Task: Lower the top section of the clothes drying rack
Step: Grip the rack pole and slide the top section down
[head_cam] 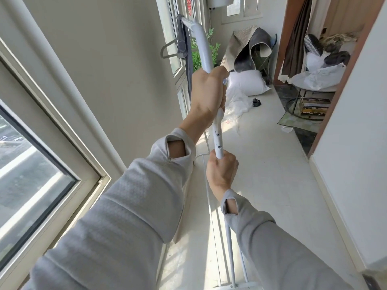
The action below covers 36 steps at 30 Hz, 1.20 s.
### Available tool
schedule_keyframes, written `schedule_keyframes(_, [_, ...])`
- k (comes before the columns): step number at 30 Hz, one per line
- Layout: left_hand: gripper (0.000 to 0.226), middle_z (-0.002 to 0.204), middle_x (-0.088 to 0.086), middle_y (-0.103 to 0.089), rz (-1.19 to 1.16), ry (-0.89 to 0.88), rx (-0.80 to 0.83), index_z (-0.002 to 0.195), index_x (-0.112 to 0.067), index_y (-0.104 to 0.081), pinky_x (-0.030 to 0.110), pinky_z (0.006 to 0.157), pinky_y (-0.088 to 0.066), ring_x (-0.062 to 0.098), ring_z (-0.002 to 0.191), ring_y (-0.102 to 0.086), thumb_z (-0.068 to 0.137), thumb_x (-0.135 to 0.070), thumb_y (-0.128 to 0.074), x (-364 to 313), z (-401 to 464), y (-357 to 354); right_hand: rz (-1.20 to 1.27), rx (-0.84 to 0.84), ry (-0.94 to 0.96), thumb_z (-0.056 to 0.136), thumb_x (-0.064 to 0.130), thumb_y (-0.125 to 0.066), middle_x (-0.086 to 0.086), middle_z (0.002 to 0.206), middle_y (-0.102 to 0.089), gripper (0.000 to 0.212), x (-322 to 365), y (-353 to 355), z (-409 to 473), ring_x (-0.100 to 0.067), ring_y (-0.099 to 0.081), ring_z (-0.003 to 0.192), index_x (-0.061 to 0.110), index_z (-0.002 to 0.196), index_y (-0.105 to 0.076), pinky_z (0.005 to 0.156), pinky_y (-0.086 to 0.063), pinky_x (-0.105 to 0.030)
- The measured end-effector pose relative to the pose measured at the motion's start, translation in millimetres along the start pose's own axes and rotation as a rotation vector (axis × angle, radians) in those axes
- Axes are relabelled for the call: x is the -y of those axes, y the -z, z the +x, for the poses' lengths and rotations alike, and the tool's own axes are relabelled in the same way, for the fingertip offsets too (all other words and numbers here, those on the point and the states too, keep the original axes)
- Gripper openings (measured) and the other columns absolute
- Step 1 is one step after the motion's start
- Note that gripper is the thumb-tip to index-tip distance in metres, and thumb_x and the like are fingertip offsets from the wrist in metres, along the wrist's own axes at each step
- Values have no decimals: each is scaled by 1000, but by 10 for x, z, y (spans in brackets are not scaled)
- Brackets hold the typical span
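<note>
Left hand (207, 95) wrapped tight around the white curved metal tube of the drying rack (202, 49), up high beside the window; right hand (221, 171) clenched on its lower end.

Hidden inside the closed left hand (208, 91): the joint of the white metal rack pole (217, 139). Covered below by the gripping right hand (221, 172): the pole's lower end. Cut off below both wrists: thin white rack rails (229, 248). Unreadable: red window sticker (189, 5).
</note>
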<state>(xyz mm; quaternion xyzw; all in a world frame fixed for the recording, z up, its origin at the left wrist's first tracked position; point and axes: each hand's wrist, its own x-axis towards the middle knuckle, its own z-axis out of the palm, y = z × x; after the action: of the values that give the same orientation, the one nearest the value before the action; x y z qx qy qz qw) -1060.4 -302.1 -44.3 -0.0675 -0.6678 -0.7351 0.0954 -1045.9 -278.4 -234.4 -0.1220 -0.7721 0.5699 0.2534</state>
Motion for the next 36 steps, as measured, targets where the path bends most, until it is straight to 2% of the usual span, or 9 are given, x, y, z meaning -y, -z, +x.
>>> schedule_keyframes(6, [64, 36, -8, -24, 30, 5, -13, 29, -26, -31, 18, 40, -22, 12, 30, -18, 86, 0, -47, 35, 286, -63, 1, -4, -8, 79, 25, -46, 1, 45, -40, 33, -33, -147, 298, -30, -42, 49, 22, 48, -35, 50, -26, -31])
schedule_keyframes(12, [61, 35, -7, -25, 65, -10, -44, 35, -27, -30, 15, 40, -24, 13, 30, -18, 86, 2, -44, 84, 632, -167, -18, -23, -7, 82, 11, -55, -11, 58, -55, 24, -107, -337, 698, -30, -44, 56, 4, 59, -57, 56, -29, -31])
schedule_keyframes(16, [61, 36, -9, -22, 40, 1, -59, 40, -30, -26, 13, 39, -22, 10, 29, -15, 88, 3, -44, 119, 820, -171, -10, -2, 0, 77, 22, -45, -8, 54, -51, 25, -125, -449, 863, -32, -44, 56, 10, 56, -49, 55, -28, -31])
schedule_keyframes(19, [61, 36, -9, -22, 49, 16, -66, 40, -29, -26, 12, 38, -22, 10, 29, -15, 89, 2, -43, 131, 909, -146, -13, 6, -2, 75, 27, -41, -16, 58, -59, 28, -142, -528, 939, -33, -45, 57, 9, 57, -53, 56, -29, -32])
schedule_keyframes(24, [51, 35, -8, -21, 41, 26, -83, 49, -21, -24, 11, 37, -23, 9, 27, -15, 90, 4, -41, 148, 1030, -109, -10, 20, 2, 74, 24, -41, -1, 47, -41, 26, -148, -622, 1052, -33, -42, 53, 9, 54, -47, 53, -25, -32])
schedule_keyframes(27, [52, 36, -8, -21, 45, 26, -93, 47, -22, -24, 12, 39, -22, 10, 28, -15, 88, 5, -42, 152, 1097, -62, -2, 30, 26, 74, 23, -43, 6, 45, -35, 25, -134, -686, 1093, -27, -37, 48, 11, 53, -45, 48, -21, -32])
schedule_keyframes(29, [56, 37, -7, -22, 58, 11, -88, 41, -25, -26, 14, 40, -23, 11, 30, -16, 87, 5, -42, 166, 1155, -41, 0, 38, 34, 76, 20, -47, 6, 44, -35, 28, -133, -730, 1128, -22, -35, 44, 14, 51, -39, 45, -20, -30])
schedule_keyframes(33, [64, 35, -7, -23, 66, 22, -71, 34, -29, -28, 16, 40, -23, 13, 29, -17, 87, 3, -45, 196, 1297, 47, 24, 44, 23, 78, 19, -49, 3, 43, -35, 36, -133, -848, 1204, -25, -35, 45, 21, 47, -31, 48, -26, -31])
schedule_keyframes(36, [59, 36, -8, -24, 44, 28, -48, 40, -26, -29, 15, 39, -23, 10, 28, -18, 88, 3, -45, 230, 1388, 115, 29, 42, 17, 75, 20, -48, 4, 42, -31, 35, -113, -948, 1257, -21, -30, 43, 23, 46, -28, 48, -25, -31])
